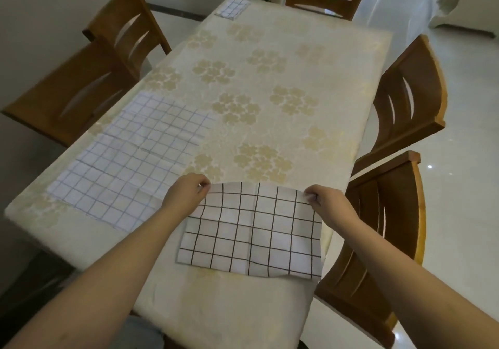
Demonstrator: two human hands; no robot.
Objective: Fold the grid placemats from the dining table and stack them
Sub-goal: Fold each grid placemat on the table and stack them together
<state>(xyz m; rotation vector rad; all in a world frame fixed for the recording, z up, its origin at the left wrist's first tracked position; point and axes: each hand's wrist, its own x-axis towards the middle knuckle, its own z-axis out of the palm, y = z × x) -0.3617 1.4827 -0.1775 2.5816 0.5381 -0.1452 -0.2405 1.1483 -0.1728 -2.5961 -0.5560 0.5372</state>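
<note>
Dining table (270, 59) filling the middle of the frame, under a cream cloth with pale gold flower clusters. Wooden chairs (407, 97) along the left and right edges and at the top.

Large flat placemat (127, 159) at centre left, unfolded, faint blue grid, crease lines visible across it, lying along the table's left side. Not yet folded, by the look of it.

Near placemat (251, 230) at lower centre, white with a dark grid, its far edge lifted off the table, its near edge resting close to the table's near right corner. Sagging slightly between the two held corners, with a vertical crease down the middle: clearly thin, soft cloth, light, no stiffness of its own. Likely to droop or skew unless held at both corners and kept taut; best taken exactly there, at the corners of one edge, then laid over to meet the opposite edge.

Left hand (186, 194) pinching the far left corner between thumb and curled fingers. Right hand (324, 200) pinching the far right corner the same way.

Small folded placemat (233, 8) at top centre, on the table's far left corner, lying flat; probably the place for the stack.
</note>
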